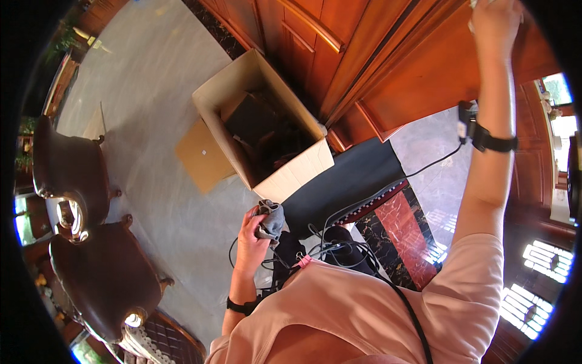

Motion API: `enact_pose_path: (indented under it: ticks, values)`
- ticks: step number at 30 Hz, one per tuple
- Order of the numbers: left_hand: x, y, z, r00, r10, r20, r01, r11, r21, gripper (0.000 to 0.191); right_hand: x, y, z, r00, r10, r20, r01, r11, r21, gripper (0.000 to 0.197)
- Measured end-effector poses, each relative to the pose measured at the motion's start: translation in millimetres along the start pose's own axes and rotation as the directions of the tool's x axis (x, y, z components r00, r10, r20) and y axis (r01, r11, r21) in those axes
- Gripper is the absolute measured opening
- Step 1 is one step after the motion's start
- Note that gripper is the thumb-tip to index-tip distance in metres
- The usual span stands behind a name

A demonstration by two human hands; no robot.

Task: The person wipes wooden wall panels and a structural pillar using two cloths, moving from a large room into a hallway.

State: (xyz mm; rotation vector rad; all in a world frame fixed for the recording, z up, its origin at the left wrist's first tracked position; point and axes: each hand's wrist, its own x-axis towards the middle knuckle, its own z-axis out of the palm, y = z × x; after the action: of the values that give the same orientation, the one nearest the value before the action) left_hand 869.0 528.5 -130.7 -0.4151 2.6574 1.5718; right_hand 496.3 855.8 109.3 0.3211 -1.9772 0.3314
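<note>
My left hand (253, 236) is closed around a crumpled grey cloth (272, 220) in front of my body, near the close corner of an open cardboard box. Stretched far up to the top right, my right hand (496, 20) is against or just over a reddish-brown wooden panel (423, 82). Bits of something whitish show at its fingers, too little to name. The cardboard box (293, 175) stands on the floor beside the wooden furniture, with dark items in its shadowed inside. A black strap with a small device (468, 123) and a cable sits on my right wrist.
Black cables (336, 248) lie in loops by my legs. A dark mat (345, 182) covers floor beside the box. Brown leather chairs (100, 273) stand at the left. Wooden handles (313, 25) stick out from the furniture, and a loose cardboard flap (204, 157) lies left of the box.
</note>
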Motion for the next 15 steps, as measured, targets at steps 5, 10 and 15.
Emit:
enact_pose_path:
  ticks: [5,10,15]
  values:
    - [-4.1,-12.4,-3.0,0.996,-0.078,0.031,0.075,0.993,0.092,0.036,-98.4,20.1,54.2,0.995,-0.096,0.020,0.097,0.994,-0.047,0.058]
    - [-10.3,-12.3,-4.4,0.986,-0.165,0.036,0.161,0.981,0.111,0.038,-247.0,5.6,98.6,0.969,0.105,0.222,-0.133,0.985,0.114,0.061]
    - [-19.9,-21.7,-0.8,0.966,-0.250,0.062,0.241,0.962,0.125,0.036,-366.2,3.1,118.2,0.798,0.244,0.550,-0.379,0.914,0.143,0.071]
